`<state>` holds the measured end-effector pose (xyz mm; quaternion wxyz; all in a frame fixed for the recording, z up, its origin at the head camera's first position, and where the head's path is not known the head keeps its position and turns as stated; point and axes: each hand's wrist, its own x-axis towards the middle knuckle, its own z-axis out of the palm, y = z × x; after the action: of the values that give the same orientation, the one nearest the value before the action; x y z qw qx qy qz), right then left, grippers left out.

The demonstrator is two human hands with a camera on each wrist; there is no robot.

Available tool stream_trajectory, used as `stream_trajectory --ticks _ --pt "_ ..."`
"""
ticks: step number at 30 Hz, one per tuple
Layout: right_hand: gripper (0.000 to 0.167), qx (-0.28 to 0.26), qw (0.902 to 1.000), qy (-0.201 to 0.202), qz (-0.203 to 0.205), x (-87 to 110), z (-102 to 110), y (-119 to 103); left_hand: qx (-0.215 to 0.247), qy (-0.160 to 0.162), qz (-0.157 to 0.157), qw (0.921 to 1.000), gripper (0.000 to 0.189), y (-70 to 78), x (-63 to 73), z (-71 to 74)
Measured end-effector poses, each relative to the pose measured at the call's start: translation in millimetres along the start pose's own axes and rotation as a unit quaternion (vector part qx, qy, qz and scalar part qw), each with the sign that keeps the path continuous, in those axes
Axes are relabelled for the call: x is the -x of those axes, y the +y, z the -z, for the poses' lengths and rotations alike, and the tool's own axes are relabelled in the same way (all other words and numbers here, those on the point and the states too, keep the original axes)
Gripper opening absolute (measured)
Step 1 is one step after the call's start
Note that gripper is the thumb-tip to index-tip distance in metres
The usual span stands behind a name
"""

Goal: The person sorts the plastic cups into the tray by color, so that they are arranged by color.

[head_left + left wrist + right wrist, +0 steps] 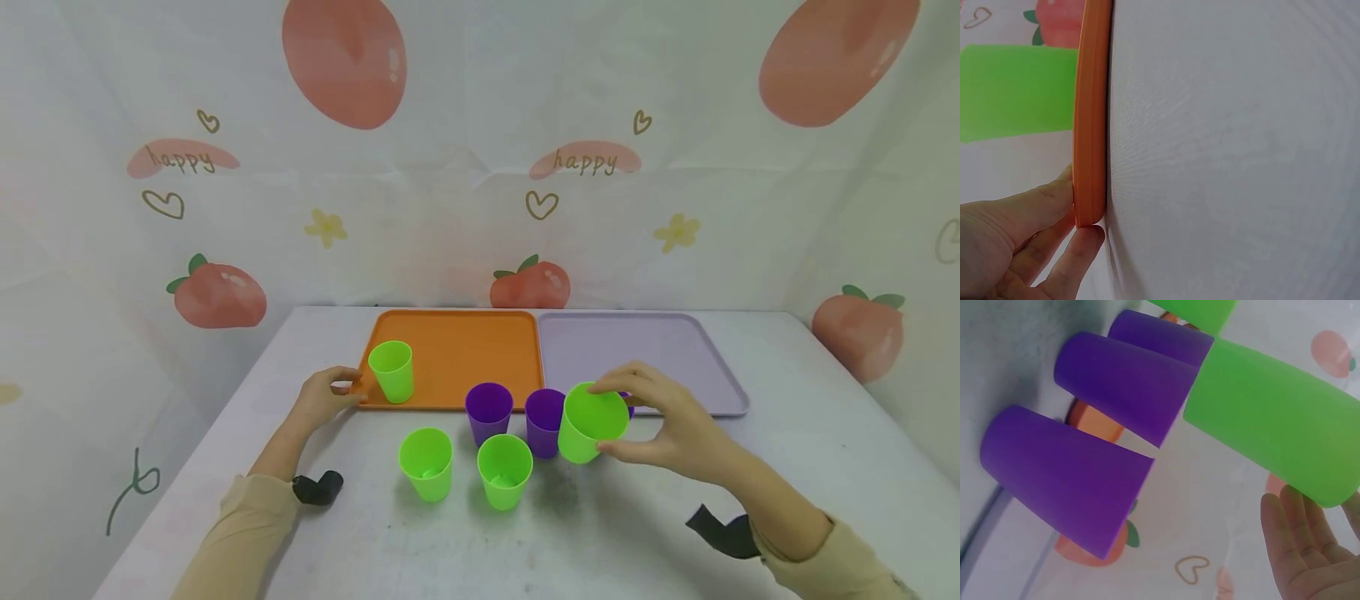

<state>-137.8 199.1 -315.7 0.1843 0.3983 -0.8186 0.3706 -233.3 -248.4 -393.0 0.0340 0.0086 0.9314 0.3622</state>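
Observation:
My right hand (675, 425) holds a green cup (581, 433) above the table, thumb and fingers at its rim. That lifted cup (1272, 419) also shows in the right wrist view, against the fingers of the hand (1310, 550). At the front left corner of the orange tray (465, 358), my left hand (326, 398) pinches the edge. A green cup (393, 375) stands upright on this tray, close to the left hand. Two purple cups (489, 414) show in the head view; a third purple cup (1066, 478) is mostly hidden there behind the held cup.
Two more green cups, a left one (427, 467) and a right one (505, 473), stand upright on the white table (375, 550) in front. A lilac tray (622, 358) lies right of the orange one. A printed curtain (450, 192) hangs behind.

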Motion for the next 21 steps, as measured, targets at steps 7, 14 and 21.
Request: stream_trajectory --ticks 7,14,21 --pt "0.063 -0.011 0.9999 0.003 0.012 -8.8 6 -2 0.0 0.001 -0.006 1.0 0.044 1.1 1.6 0.0" --pt "0.061 -0.005 0.9996 0.004 0.029 -18.0 11 -4 -0.001 0.005 -0.01 0.9999 0.044 -0.2 1.0 -0.5" --pt "0.061 0.015 0.9995 0.001 0.029 -29.9 13 -2 -0.003 0.001 -0.004 1.0 0.046 0.6 1.3 0.1"
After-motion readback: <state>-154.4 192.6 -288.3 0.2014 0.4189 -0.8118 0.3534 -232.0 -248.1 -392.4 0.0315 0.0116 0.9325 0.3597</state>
